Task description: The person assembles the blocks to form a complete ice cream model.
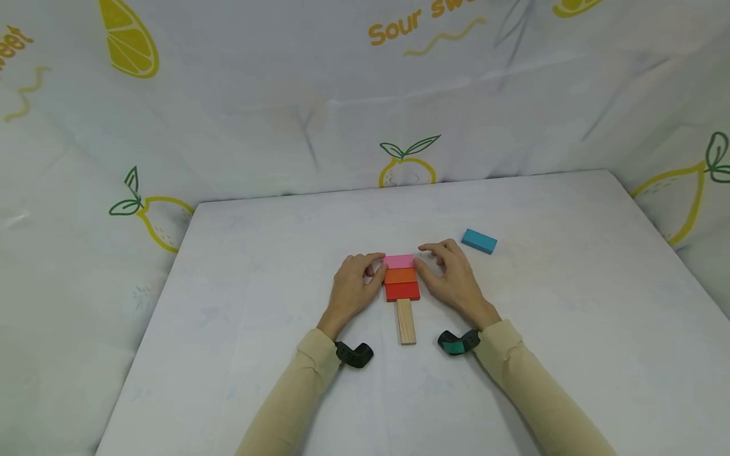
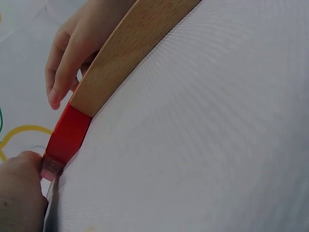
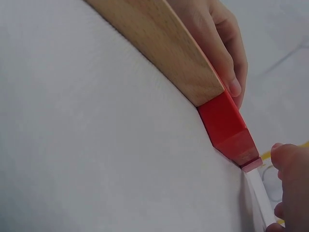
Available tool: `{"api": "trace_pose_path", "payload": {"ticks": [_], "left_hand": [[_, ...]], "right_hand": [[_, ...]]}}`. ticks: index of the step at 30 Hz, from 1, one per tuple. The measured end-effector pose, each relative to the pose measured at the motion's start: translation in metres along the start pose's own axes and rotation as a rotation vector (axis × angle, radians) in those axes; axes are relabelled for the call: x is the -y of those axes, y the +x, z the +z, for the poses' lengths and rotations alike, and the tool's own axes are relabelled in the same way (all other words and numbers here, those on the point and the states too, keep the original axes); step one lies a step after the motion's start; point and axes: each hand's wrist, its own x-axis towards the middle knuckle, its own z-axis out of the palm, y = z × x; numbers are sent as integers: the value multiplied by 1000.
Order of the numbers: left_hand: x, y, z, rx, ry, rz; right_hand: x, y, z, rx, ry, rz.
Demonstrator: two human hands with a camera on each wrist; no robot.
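Observation:
Three flat blocks lie edge to edge on the white table: a pink block [image 1: 398,261] farthest, an orange block [image 1: 401,275] below it, and a red block [image 1: 402,291] nearest. A plain wooden block [image 1: 405,322] runs lengthwise from the red one toward the person, like a stem. My left hand [image 1: 355,288] rests its thumb and index fingertips at the left ends of the pink and orange blocks. On the other side, my right hand [image 1: 454,278] has its thumb tip by the pink block's right end, its other fingers loosely bent above the table.
A blue block [image 1: 479,241] lies apart, beyond the right hand. Dark wrist straps [image 1: 355,355] stick out below both sleeves. The white table [image 1: 239,285] meets a lemon-printed cloth [image 1: 256,107] at its back and sides.

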Motion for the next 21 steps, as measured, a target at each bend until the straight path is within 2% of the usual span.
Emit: {"api": "trace_pose_path", "payload": {"ticks": [3, 7, 13, 21], "left_hand": [[-1, 0, 0, 6, 4, -6], [-2, 0, -1, 18, 0, -20], [-2, 0, -1, 14, -2, -12], [0, 0, -1, 7, 0, 1]], "right_hand": [[-1, 0, -3, 12, 2, 15], [-4, 1, -7, 2, 5, -3], [-11, 4, -21, -62, 7, -55], [-23, 7, -47, -80, -33, -20]]}}
